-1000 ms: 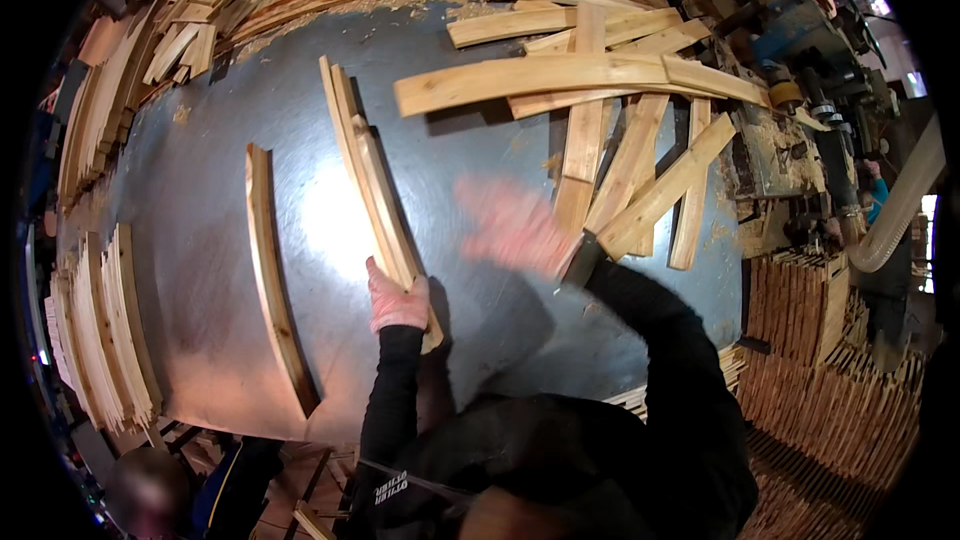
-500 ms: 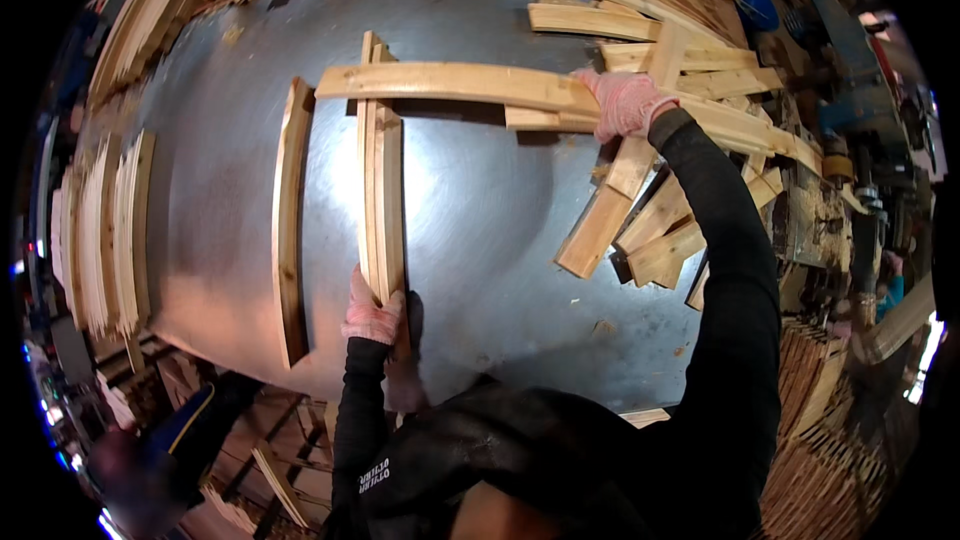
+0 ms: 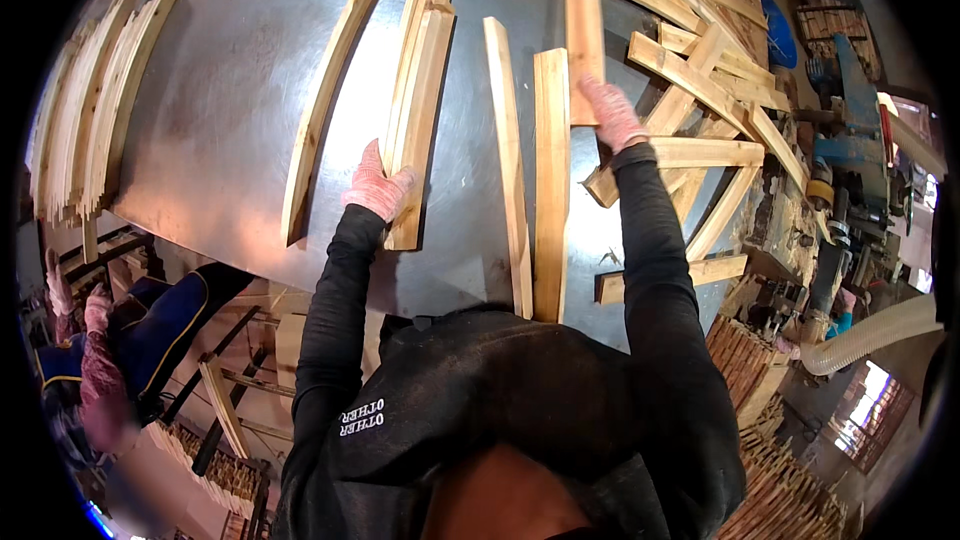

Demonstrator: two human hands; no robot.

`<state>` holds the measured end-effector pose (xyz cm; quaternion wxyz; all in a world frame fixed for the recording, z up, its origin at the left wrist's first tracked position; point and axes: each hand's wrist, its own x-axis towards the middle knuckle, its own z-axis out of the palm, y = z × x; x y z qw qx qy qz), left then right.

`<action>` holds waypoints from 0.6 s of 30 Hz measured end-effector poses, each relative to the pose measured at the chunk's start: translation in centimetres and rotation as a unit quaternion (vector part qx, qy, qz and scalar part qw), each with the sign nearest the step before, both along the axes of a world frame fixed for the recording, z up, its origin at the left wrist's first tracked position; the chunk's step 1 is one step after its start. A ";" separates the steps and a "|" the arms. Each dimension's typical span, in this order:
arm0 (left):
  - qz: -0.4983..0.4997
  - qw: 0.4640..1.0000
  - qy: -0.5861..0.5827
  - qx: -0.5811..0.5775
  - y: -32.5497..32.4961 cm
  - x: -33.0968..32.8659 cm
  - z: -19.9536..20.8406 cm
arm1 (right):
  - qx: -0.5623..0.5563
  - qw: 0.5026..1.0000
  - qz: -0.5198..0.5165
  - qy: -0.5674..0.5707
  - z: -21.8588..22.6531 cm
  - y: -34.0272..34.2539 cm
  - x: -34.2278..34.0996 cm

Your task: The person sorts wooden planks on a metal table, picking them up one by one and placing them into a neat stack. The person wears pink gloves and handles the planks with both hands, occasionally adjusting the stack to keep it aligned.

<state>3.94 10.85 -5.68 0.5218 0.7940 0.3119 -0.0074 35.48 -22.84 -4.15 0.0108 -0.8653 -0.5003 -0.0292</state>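
My left hand, in a pink knit glove, grips the near end of a stack of curved wooden slats lying on the grey metal table. My right hand, gloved the same, holds the near end of a long straight plank that runs away from me. Between my hands lie two more slats: a thin curved slat and a wider plank. A single curved slat lies to the left of the stack.
A jumbled pile of wood pieces covers the table's right side. Several curved slats are stacked at its left edge. A machine with a pale hose stands at the right. Another person in blue with pink gloves is at the lower left.
My right hand has swung the long plank from lying crosswise to pointing away from me. Two more slats now lie between my hands. My left hand stays on the stack.
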 end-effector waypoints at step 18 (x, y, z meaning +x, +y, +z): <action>0.118 0.924 -0.063 -0.359 -2.0 -0.1 3.7 | 0.195 0.941 -0.174 0.216 9.4 10.7 -28.7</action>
